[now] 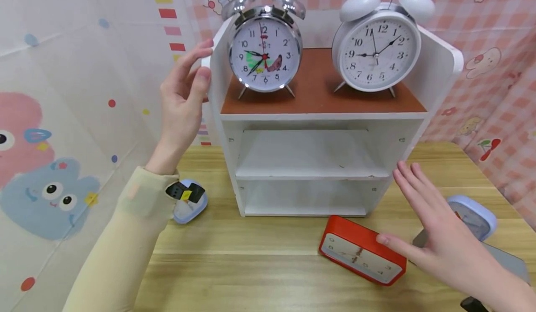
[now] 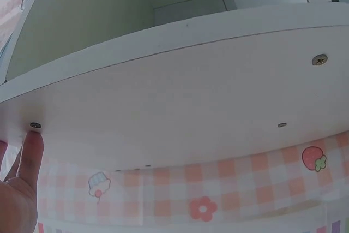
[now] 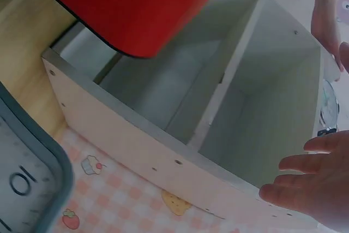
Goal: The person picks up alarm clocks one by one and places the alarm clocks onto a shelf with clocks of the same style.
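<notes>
My left hand [image 1: 180, 93] rests its fingertips on the upper left side panel of a small white shelf unit [image 1: 322, 117]. In the left wrist view, a fingertip touches the outer panel [image 2: 163, 107] beside a screw. My right hand [image 1: 444, 228] is held out with straight fingers at the unit's lower right and holds nothing. Its thumb overlaps the end of a red rectangular clock [image 1: 356, 233] on the table. On the brown top shelf stand a silver twin-bell alarm clock [image 1: 278, 37] at left and a white twin-bell alarm clock [image 1: 377, 77] at right.
A small light-blue clock [image 1: 190, 209] lies beneath my left wrist. Behind my right hand are another blue clock [image 1: 487, 216] and a grey object [image 1: 508, 258], both partly hidden. A black item [image 1: 473, 304] sits at the bottom right. Patterned cloth [image 1: 494, 32] hangs behind the wooden table [image 1: 234, 265].
</notes>
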`<action>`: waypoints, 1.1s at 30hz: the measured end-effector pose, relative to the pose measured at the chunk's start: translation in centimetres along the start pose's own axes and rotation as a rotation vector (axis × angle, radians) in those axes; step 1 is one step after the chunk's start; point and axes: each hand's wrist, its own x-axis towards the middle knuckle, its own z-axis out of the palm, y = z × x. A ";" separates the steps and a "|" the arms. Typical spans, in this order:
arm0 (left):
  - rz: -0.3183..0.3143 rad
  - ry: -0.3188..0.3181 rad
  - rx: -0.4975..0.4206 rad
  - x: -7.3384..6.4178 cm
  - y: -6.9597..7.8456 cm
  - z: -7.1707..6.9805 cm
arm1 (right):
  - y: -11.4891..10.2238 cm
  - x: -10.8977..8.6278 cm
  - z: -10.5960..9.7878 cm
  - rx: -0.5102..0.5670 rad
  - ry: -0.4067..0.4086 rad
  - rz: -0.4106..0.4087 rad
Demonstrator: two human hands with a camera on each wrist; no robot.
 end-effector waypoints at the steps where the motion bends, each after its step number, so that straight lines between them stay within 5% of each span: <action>1: -0.001 0.000 0.002 0.0 0.0 0.0 | 0.0 -0.1 0.2 -0.009 -0.003 -0.006; 13: 0.004 -0.002 -0.004 0.0 0.1 0.0 | 1.3 -2.1 3.5 -0.097 -0.062 -0.070; 33: -0.003 0.008 -0.003 -0.1 -0.1 0.2 | 2.1 -3.9 5.5 -0.164 -0.259 0.085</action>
